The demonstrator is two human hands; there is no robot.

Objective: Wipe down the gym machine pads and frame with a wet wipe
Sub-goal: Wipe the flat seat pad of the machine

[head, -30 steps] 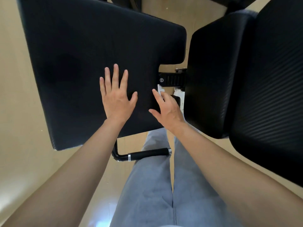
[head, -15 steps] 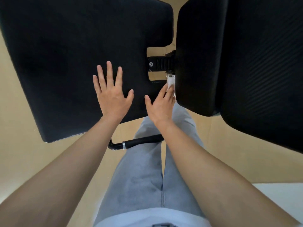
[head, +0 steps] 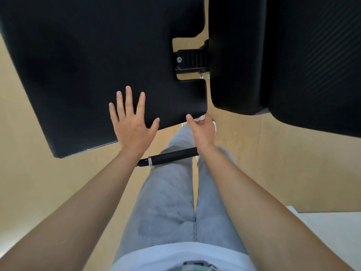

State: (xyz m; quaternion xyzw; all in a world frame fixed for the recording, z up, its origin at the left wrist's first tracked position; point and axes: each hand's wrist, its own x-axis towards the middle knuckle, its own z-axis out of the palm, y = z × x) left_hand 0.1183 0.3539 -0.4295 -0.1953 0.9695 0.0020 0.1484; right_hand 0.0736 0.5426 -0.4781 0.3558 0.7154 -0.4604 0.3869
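- Floor: tan, smooth, with faint seams at the right; a white slab borders it at the lower right corner.
- Seat pad: broad black cushion above the floor, notched on its right edge.
- Left hand: lies flat on the seat pad near its lower edge, fingers spread.
- Wet wipe: white, held against the pad's lower right corner by the right hand.

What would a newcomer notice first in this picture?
The large black padded cushion fills the upper left, with the left hand spread flat on its near edge. At its near right corner the right hand grips a crumpled white wet wipe. A second black ribbed cushion stands at the upper right.
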